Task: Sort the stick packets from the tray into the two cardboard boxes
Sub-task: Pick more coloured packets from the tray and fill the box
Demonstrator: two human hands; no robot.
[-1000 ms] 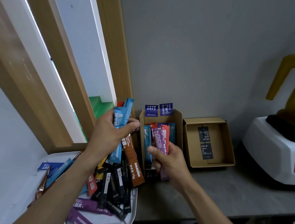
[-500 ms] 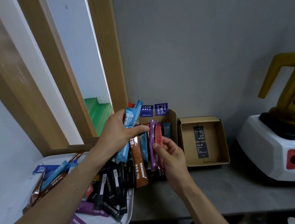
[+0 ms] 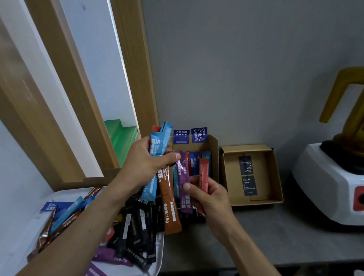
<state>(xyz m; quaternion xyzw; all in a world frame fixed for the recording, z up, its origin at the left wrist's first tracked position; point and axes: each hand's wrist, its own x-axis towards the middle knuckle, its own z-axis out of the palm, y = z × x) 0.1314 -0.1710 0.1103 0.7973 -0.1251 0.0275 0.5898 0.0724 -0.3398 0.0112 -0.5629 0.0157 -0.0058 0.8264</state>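
My left hand grips a bundle of stick packets: light blue ones and a long brown one hanging down. My right hand pinches a purple packet and a red packet, held upright in front of the left cardboard box. That box holds several standing packets. The right cardboard box holds only black cards. The white tray at lower left carries a heap of black, purple, blue and brown packets.
A white blender base with an amber jug stands at the right on the grey counter. A wooden window frame rises at the left, with a green object behind it. The counter's front edge runs near the bottom right.
My right hand has lifted the purple and red packets out in front of the left box and spread them apart. My left hand with its bundle has shifted a little toward the box.
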